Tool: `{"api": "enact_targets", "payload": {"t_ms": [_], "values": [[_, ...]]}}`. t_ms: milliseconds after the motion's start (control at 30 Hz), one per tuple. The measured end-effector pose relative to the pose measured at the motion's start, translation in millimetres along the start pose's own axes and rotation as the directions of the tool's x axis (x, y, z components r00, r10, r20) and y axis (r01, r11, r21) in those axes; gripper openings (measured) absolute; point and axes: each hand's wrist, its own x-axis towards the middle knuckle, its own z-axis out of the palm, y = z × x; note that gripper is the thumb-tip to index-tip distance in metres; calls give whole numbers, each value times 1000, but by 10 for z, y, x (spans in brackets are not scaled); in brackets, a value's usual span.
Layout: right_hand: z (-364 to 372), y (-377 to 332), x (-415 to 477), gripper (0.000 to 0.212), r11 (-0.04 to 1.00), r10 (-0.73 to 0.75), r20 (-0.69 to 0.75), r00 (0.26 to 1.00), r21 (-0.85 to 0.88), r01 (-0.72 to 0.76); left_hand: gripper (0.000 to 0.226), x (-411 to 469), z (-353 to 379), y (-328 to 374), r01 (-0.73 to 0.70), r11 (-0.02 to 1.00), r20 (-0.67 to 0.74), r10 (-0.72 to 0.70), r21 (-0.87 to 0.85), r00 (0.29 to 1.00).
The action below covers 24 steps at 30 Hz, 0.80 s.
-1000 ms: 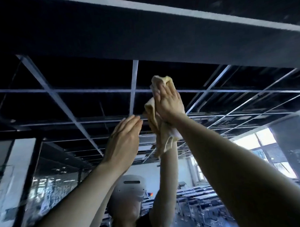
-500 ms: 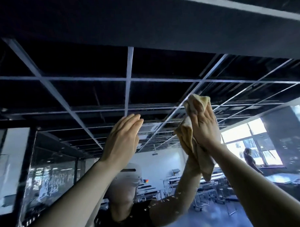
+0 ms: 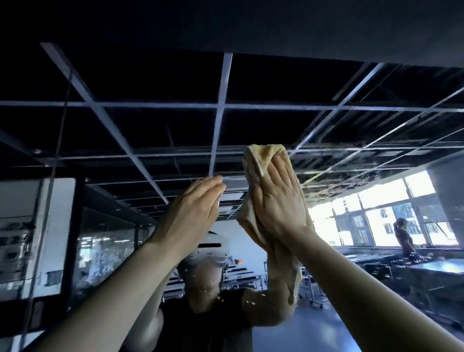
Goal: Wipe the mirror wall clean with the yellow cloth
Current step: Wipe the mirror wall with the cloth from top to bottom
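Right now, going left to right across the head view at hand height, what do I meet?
Reflected glass partition → left hand → yellow cloth pressed flat under the right hand → bright windows → reflected person standing by them.

Two hands are reaching up at mid-frame: one left hand [image 3: 190, 219] and one right hand [image 3: 278, 205]. One yellow cloth [image 3: 261, 155] is showing under the right hand. One mirror wall [image 3: 119, 143] is filling the view. One white headset [image 3: 209, 246] is reflecting at lower centre, and one distant figure [image 3: 404, 235] is standing at the right.
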Motion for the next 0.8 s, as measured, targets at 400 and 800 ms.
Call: {"api": "enact_targets", "payload": {"t_ms": [400,800], "values": [[-162,40,-462,35,937,-288,-42,957,195,291,20,484,-41,288,168,889,128,-124,-426,984],[-7,-487,-519,49,881,296,-44,954,399,-255,23,203,-204,266,167,947,-5,-176,-276,984]]}}
